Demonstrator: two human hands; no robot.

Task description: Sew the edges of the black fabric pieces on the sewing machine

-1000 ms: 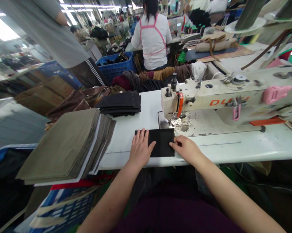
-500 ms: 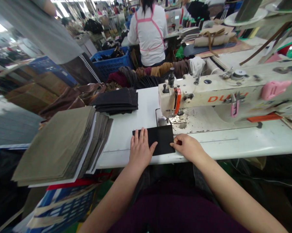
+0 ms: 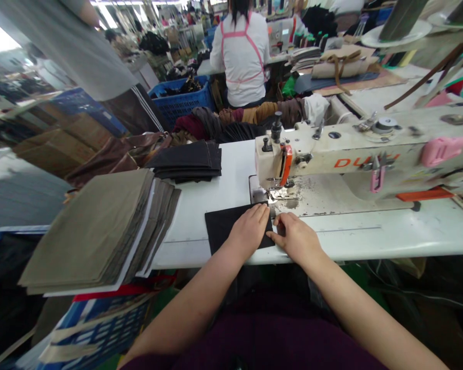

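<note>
In the head view, the black cloth (image 3: 221, 223) lies at a slant near the front edge of the white surface (image 3: 350, 237), its far right corner just beside the sewing machine's (image 3: 331, 146) needle area, with the left hand (image 3: 250, 228) flat on it, fingers together, and the right hand (image 3: 297, 237) narrow at its right edge, though whether thumb and forefinger pinch it I cannot tell. Bare surface runs rightward along the front edge and leftward to a stack of olive fabric (image 3: 87, 226); dark folded pieces (image 3: 188, 160) sit behind, and the machine's head blocks the far right side.
</note>
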